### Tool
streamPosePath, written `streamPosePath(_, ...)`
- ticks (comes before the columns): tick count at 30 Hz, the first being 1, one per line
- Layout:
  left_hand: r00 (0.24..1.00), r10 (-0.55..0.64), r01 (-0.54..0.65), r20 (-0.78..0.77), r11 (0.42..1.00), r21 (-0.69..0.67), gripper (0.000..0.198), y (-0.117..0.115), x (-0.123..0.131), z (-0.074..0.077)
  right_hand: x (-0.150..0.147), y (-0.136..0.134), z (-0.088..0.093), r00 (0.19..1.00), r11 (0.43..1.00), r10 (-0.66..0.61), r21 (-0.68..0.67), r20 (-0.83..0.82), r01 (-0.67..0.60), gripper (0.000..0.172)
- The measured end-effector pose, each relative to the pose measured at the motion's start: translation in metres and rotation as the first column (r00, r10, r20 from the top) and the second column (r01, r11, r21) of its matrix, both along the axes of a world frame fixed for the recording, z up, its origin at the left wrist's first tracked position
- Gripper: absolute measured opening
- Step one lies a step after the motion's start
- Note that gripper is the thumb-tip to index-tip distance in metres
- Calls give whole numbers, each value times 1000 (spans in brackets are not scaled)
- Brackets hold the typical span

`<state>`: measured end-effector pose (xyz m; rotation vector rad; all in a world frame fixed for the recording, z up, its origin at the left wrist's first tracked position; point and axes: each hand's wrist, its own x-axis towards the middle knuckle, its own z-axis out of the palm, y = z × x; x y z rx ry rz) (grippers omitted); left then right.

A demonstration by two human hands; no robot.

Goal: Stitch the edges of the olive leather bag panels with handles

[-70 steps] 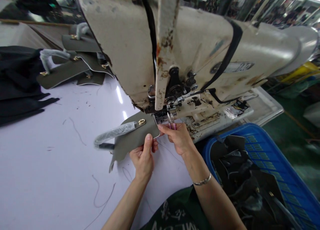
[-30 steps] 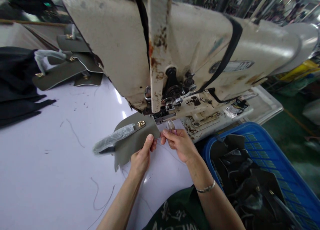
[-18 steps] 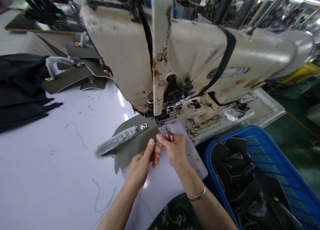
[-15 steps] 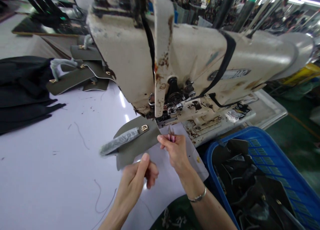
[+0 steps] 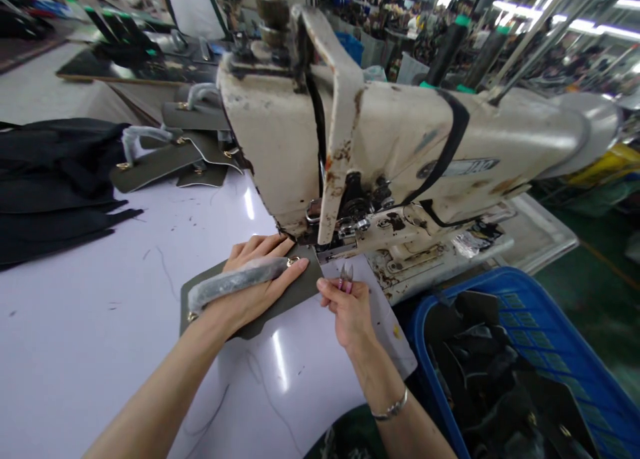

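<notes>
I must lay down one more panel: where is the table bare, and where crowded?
Bare table lies left of the left hand, this side of the black cloth, with threads. A smaller patch: in front of the panel. Crowded: under the machine, around the right hand and snips, and the crate.

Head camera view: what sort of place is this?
Probably a bag-sewing factory: an industrial sewing machine on the white table, grey bag panels with wrapped handles stacked behind, thread snips in the right hand.
</notes>
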<state>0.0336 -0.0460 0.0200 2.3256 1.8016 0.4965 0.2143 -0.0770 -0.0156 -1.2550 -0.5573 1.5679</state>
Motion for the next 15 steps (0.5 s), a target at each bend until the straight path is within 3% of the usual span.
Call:
streamPosePath(4, 997, 6, -6, -77, 1000, -8, 54, 10, 1, 12, -1, -1, -1, 1000, 1000, 6, 28, 21, -7, 31)
streamPosePath(9, 994, -13, 8, -104, 999, -51, 54, 17, 1, 13, -4, 2, -6, 1000, 1000, -5, 20, 14, 5, 29)
streamPosePath(15, 999, 6, -4, 44, 999, -44, 54, 27, 1, 12, -8, 9, -1, 1000, 1000, -17, 26, -1, 17, 29)
